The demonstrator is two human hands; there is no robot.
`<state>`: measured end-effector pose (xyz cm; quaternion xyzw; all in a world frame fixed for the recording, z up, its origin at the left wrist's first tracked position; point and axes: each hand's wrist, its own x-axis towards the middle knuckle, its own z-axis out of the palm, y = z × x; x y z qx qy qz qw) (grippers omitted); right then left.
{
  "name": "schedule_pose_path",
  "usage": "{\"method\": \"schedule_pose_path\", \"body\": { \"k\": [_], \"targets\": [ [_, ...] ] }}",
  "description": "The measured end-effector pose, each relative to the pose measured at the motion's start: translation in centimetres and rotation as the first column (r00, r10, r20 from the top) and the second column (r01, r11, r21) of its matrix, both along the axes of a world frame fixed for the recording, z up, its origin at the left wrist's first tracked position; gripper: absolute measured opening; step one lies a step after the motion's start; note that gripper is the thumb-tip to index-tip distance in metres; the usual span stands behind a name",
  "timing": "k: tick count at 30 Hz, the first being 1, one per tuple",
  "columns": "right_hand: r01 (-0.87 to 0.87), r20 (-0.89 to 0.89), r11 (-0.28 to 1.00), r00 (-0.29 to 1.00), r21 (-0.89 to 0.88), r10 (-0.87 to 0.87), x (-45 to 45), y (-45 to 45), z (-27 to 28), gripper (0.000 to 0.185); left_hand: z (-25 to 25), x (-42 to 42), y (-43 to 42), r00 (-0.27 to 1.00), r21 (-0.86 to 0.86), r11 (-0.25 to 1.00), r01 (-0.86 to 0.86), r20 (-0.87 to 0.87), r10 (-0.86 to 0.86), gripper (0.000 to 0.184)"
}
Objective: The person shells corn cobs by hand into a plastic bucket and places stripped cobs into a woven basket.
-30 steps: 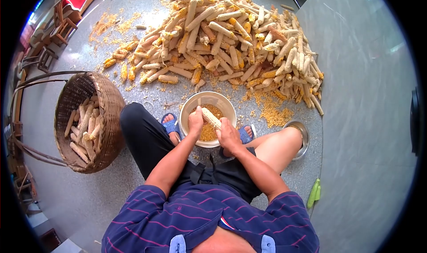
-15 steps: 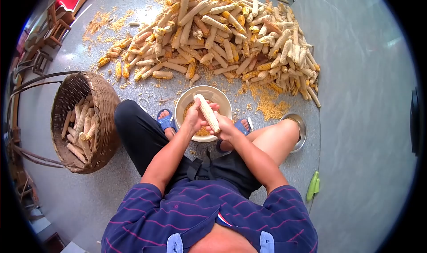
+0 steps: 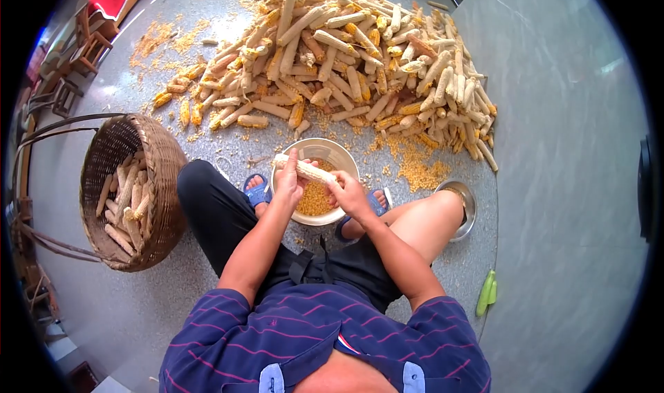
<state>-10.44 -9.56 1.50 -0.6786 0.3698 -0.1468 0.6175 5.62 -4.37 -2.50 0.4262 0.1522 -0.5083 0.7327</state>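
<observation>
A pale, mostly bare corn cob (image 3: 308, 170) lies slantwise between my two hands, above a light-coloured basin (image 3: 320, 220). Wrapped around its left part is my left hand (image 3: 289, 181), with the thumb laid along the top. At the cob's right end, my right hand (image 3: 348, 194) grips it with bent fingers. Loose yellow corn kernels (image 3: 315, 198) cover the bottom of the basin, which stands between my feet.
Beyond the basin rises a large heap of cobs (image 3: 346, 54), with kernels (image 3: 415, 161) scattered before it. On the left stands a wicker basket (image 3: 162, 185) holding several cobs. A metal bowl (image 3: 470, 210) sits by my right knee, and a green object (image 3: 486, 293) lies farther back.
The cob has turned from steep to nearly level, its far end swinging left and nearer. My left hand has shifted left along with it, and more kernels in the basin show.
</observation>
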Motion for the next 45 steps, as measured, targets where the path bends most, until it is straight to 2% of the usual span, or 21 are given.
{"method": "schedule_pose_path", "body": {
  "k": [2,4,6,10,14,16,18,20,21,25,26,28,29,31,33,36,37,41,42,44,45],
  "targets": [
    [0.032,0.012,0.993,0.999,0.112,-0.034,0.3,0.1,-0.5,0.039,1.0,-0.3,0.1,0.999,0.016,1.000,0.008,0.038,-0.009,0.051],
    [0.091,0.017,0.874,0.994,0.477,-0.112,0.6,0.0,-0.1,0.037,1.7,-0.2,0.2,0.997,-0.233,0.969,0.080,0.010,-0.080,0.042],
    [0.115,0.017,0.831,0.989,0.544,-0.147,0.8,0.1,0.1,0.037,2.7,-0.2,0.5,0.993,-0.317,0.943,0.101,-0.021,-0.114,0.034],
    [0.063,-0.097,0.976,0.994,0.206,-0.044,1.2,0.1,-0.2,0.042,5.0,0.2,1.3,0.995,-0.307,0.949,0.074,0.086,-0.050,0.030],
    [0.067,-0.043,0.957,0.997,0.282,-0.057,1.3,-0.2,-4.0,0.042,10.1,3.7,3.2,0.968,-0.263,0.957,-0.126,0.177,0.176,0.030],
    [-0.045,-0.170,0.999,0.984,0.007,0.046,1.1,-0.5,-4.8,0.041,14.2,7.0,6.2,0.964,-0.316,0.932,-0.175,0.135,0.227,0.034],
    [-0.046,-0.285,0.998,0.957,0.045,0.057,1.4,-0.4,-3.9,0.040,17.3,11.2,10.3,0.910,-0.378,0.891,-0.252,0.222,0.351,0.032],
    [-0.199,-0.460,0.974,0.879,-0.111,0.127,1.6,0.2,-2.5,0.039,19.3,15.6,15.0,0.810,-0.419,0.821,-0.387,0.271,0.520,0.035],
    [-0.279,-0.494,0.951,0.851,-0.132,0.181,1.5,0.3,-2.7,0.032,19.1,18.5,17.6,0.682,-0.343,0.803,-0.488,0.425,0.595,0.034],
    [-0.494,-0.517,0.854,0.780,-0.164,0.352,1.1,0.0,-4.7,0.018,12.4,30.9,30.9,0.581,-0.318,0.644,-0.695,0.278,0.765,0.040],
    [-0.486,-0.520,0.858,0.782,-0.164,0.344,1.3,-0.3,-4.2,0.018,7.5,36.0,35.6,0.502,-0.191,0.596,-0.780,0.378,0.778,0.036],
    [-0.568,-0.561,0.789,0.742,-0.236,0.366,1.9,-1.3,-3.3,0.019,10.6,32.9,33.5,0.445,-0.083,0.467,-0.881,0.194,0.874,0.034],
    [-0.562,-0.564,0.793,0.744,-0.237,0.359,2.4,-2.4,-3.1,0.019,12.7,30.5,31.6,0.471,-0.076,0.496,-0.865,0.217,0.855,0.035],
    [-0.394,-0.196,0.900,0.913,-0.188,0.359,3.9,-5.4,-2.9,0.018,14.5,28.0,28.5,0.528,-0.099,0.551,-0.829,0.191,0.828,0.040],
    [-0.226,-0.198,0.974,0.955,-0.005,0.220,6.2,-8.5,1.7,0.018,20.3,21.5,20.3,0.592,-0.143,0.635,-0.759,0.253,0.765,0.041],
    [-0.179,-0.232,0.954,0.965,-0.239,0.123,9.4,-15.1,-1.3,0.019,20.7,19.0,12.7,0.687,-0.436,0.875,-0.212,0.570,0.451,0.036],
    [-0.183,-0.248,0.929,0.963,-0.322,0.104,10.4,-17.1,-2.5,0.020,22.0,17.1,9.1,0.611,-0.374,0.920,-0.113,0.704,0.362,0.029],
    [-0.339,-0.491,0.891,0.856,-0.303,0.159,14.5,-20.7,-8.4,0.031,19.8,14.4,-0.3,0.435,-0.077,0.996,-0.047,0.896,0.090,0.023],
    [-0.478,-0.518,0.836,0.804,-0.270,0.292,15.5,-20.7,-10.6,0.038,19.2,14.4,-0.4,0.441,-0.065,0.996,-0.062,0.894,0.086,0.023],
    [-0.690,-0.624,0.718,0.602,-0.094,0.497,19.0,-20.1,-14.0,0.057,18.6,14.4,0.3,0.789,-0.133,0.989,0.067,0.614,0.029,0.021],
    [-0.741,-0.670,0.668,0.533,-0.075,0.516,20.5,-19.3,-13.4,0.060,18.6,14.3,0.4,0.845,-0.151,0.988,0.029,0.531,0.056,0.020]
  ]
}}
